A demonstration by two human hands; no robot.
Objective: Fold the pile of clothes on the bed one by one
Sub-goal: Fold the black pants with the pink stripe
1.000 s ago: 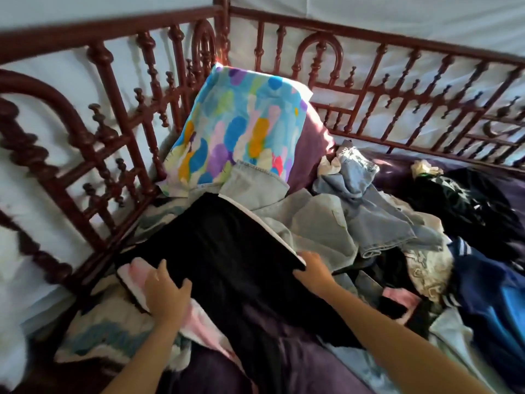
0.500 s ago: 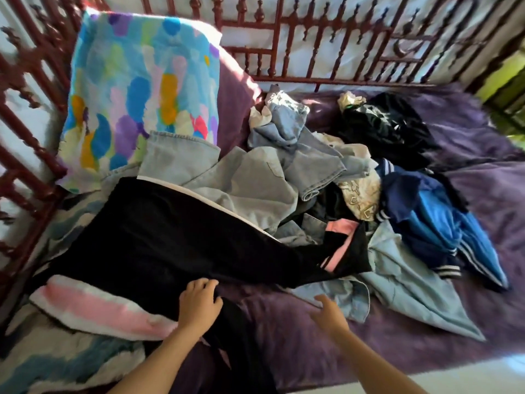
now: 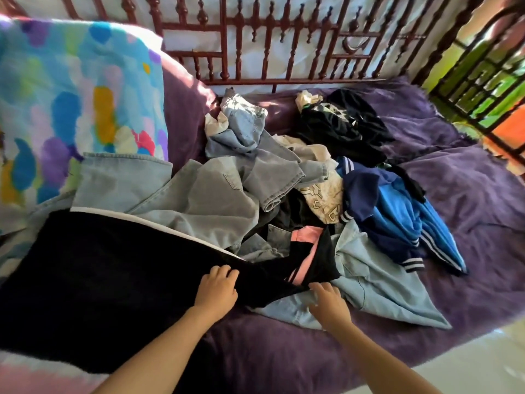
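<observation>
My left hand (image 3: pixel 217 288) has its fingers curled into the black garment (image 3: pixel 99 280), gripping it where it lies spread across the near left of the bed (image 3: pixel 468 200). My right hand (image 3: pixel 329 304) lies open, fingers touching the pale blue shirt (image 3: pixel 383 288) beside the garment's pink-trimmed end. The pile of clothes (image 3: pixel 255 180) sits just behind.

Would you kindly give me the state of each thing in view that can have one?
Black garment, spread out, unfolded.
Left hand, fingers curled on the black garment; grip unclear.
Right hand, fingers spread, at the black garment's hem.
Denim clothes, crumpled, unfolded.
Blue jacket, crumpled, unfolded.
Pale blue shirt, loose, unfolded.
Colourful pillow, propped upright.
</observation>
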